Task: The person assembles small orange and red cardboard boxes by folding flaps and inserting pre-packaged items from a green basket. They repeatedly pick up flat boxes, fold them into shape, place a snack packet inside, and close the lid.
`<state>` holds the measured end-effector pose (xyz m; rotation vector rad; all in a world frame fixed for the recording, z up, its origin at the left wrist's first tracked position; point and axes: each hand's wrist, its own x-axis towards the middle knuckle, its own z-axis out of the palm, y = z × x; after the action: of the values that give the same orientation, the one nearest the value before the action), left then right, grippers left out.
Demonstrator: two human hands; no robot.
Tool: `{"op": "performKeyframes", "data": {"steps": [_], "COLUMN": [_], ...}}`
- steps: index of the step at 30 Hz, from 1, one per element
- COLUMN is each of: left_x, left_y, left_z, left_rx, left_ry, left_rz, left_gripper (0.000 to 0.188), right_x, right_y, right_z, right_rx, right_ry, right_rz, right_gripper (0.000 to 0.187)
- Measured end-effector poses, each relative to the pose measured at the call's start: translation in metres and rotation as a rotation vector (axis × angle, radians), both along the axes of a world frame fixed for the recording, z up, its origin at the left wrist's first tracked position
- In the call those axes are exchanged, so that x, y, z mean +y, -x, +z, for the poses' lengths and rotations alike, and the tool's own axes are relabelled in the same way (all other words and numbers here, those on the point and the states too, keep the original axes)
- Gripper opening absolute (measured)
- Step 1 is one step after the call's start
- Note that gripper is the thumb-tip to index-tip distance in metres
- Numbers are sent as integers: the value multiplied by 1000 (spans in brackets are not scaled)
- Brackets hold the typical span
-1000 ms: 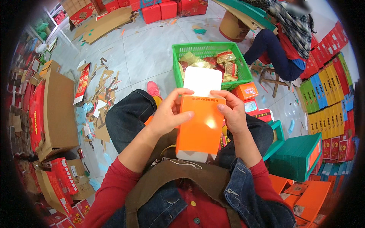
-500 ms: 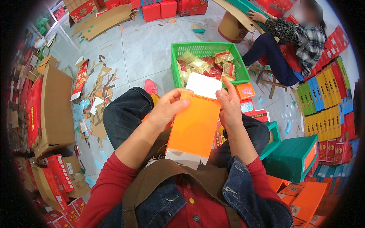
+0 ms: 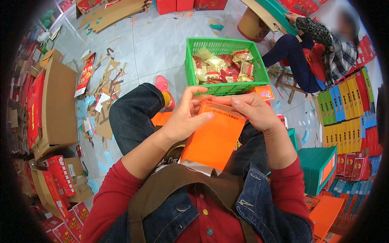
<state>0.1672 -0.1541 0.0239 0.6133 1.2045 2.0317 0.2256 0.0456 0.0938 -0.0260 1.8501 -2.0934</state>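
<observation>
An orange cardboard box [image 3: 212, 139] lies tilted over my lap, its white flaps [image 3: 198, 167] standing loose at the end nearest me. My left hand [image 3: 187, 117] grips the far left corner, thumb on the orange face and fingers behind. At the far right corner, my right hand [image 3: 256, 111] pinches the edge with its thumb on top. Between the hands the far end shows a narrow opening. Just beyond them stands a green plastic basket [image 3: 221, 89] holding several gold and red wrapped packets [image 3: 231, 67].
Large cardboard cartons [image 3: 60, 109] stand at the left, beside paper scraps [image 3: 107, 87] on the tiled floor. To the right are a teal box [image 3: 316, 168], orange boxes [image 3: 326, 214] and rows of coloured boxes [image 3: 342, 99]. Another person [image 3: 320, 52] sits at the far right.
The white flap at the box's far end has gone out of sight, apparently bent down. Both hands have closed in over that end, and the box has tilted.
</observation>
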Motion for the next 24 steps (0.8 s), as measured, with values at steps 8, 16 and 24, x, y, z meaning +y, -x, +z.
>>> {"op": "performKeyframes", "data": {"steps": [8,16,24], "left_x": [-1,-3,-6], "left_y": [1,-1,-2], "left_z": [-2,7,2], "left_rx": [174,156,180], "left_ry": [112,19,51], "left_rz": [-10,-100,-81], "left_gripper": [48,53,53], "right_x": [-4,-5,-16], "right_y": [-1,2,-6], "right_z": [9,16,-7], "right_rx": [171,152,467], "right_ry": [-512,-618,-738], "right_rz": [100,73,-96], "right_gripper": [33,32,26]}}
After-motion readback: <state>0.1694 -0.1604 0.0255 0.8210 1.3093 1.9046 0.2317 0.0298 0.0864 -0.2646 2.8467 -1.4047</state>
